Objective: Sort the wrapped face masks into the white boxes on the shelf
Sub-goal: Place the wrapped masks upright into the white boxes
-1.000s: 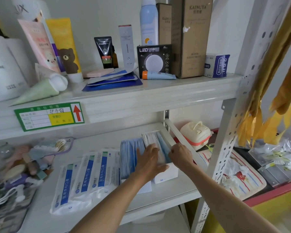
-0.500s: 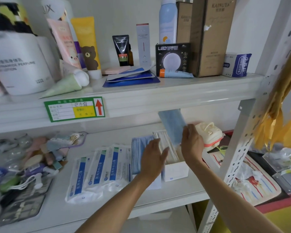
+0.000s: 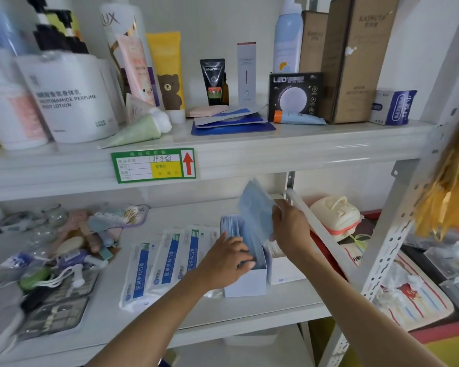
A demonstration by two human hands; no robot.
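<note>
Two white boxes stand side by side on the lower shelf: the left box (image 3: 245,284) packed with upright blue wrapped masks (image 3: 229,226), the right box (image 3: 286,271) beside it. My right hand (image 3: 289,229) pinches one blue wrapped mask (image 3: 255,210) and holds it tilted above the gap between the boxes. My left hand (image 3: 228,258) rests on the masks in the left box, fingers curled over their tops. Three white-and-blue mask packets (image 3: 164,263) lie flat to the left of the boxes.
The upper shelf (image 3: 276,152) carries lotion bottles, tubes and cartons close overhead, with a green price label (image 3: 154,165) on its edge. A heap of small toiletries (image 3: 64,247) fills the lower shelf's left. The perforated shelf post (image 3: 387,234) and a cream case (image 3: 334,215) stand at right.
My right hand drew a blue wrapped mask up out of the right box and carried it left over the left box. My left hand slid down onto the left box's masks.
</note>
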